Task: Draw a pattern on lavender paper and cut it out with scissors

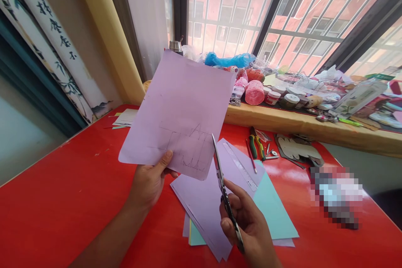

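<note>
A rounded-corner purple paper sheet with dark drawn lines [185, 96] fills the centre, its lower edge pinched in the left hand [152, 182]. At lower centre-right, the right hand [246, 220] grips metal scissors with dark handles [219, 171], tip at the sheet's right edge; contact is unclear. Below lie purple papers [202, 205], a clear ruler [240, 165] and turquoise paper [276, 211].

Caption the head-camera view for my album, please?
Left hand holds a marked purple sheet, right hand holds scissors near its edge.
</note>
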Demonstrator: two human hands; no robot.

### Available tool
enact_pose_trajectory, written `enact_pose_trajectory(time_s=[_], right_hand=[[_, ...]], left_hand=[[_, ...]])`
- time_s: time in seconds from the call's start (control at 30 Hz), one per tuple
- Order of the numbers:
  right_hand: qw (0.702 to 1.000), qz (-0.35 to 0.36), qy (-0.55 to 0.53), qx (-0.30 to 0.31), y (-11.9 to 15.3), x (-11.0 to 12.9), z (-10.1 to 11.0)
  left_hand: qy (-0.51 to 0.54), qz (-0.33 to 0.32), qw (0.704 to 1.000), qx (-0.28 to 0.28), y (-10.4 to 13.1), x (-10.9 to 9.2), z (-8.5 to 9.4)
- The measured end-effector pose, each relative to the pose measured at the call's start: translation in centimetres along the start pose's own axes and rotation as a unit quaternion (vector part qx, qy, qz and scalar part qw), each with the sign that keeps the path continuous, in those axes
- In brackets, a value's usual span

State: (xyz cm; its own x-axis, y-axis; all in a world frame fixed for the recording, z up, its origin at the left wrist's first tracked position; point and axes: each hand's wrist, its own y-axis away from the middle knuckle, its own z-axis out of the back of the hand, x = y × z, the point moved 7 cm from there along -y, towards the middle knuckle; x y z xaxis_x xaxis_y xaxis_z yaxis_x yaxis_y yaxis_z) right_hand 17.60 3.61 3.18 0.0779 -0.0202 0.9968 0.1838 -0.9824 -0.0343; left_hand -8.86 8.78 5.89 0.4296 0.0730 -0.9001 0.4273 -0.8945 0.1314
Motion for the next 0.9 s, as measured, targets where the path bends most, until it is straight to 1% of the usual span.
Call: enact_pose_trajectory(time_s=[0.1, 0.47, 0.63, 0.77, 0.9], right_hand=[[1.0, 0.0, -0.002, -0.006, 0.0, 0.05, -0.05], [1.0, -0.013, -0.009, -0.012, 0.11, 0.18, 0.01], [1.0, -0.017, -0.019, -0.007, 0.08, 0.19, -0.17], [1.0, -0.015, -0.015, -0.014, 0.08, 0.16, -0.14], [1.0, -0.014, -0.02, -0.008, 0.09, 0.14, -0.27]], left_hand=[[-0.002, -0.004, 1.0, 0.007, 0.0, 0.06, -0.02], [-0.006, -0.013, 1.0, 0.005, -0.05, 0.29, -0.05], [-0.005, -0.005, 1.0, 0.006, -0.01, 0.63, 0.08], [-0.005, -0.003, 1.0, 0.002, -0.02, 0.89, 0.24], [-0.01, -0.005, 1.0, 0.009, -0.12, 0.99, 0.26]])
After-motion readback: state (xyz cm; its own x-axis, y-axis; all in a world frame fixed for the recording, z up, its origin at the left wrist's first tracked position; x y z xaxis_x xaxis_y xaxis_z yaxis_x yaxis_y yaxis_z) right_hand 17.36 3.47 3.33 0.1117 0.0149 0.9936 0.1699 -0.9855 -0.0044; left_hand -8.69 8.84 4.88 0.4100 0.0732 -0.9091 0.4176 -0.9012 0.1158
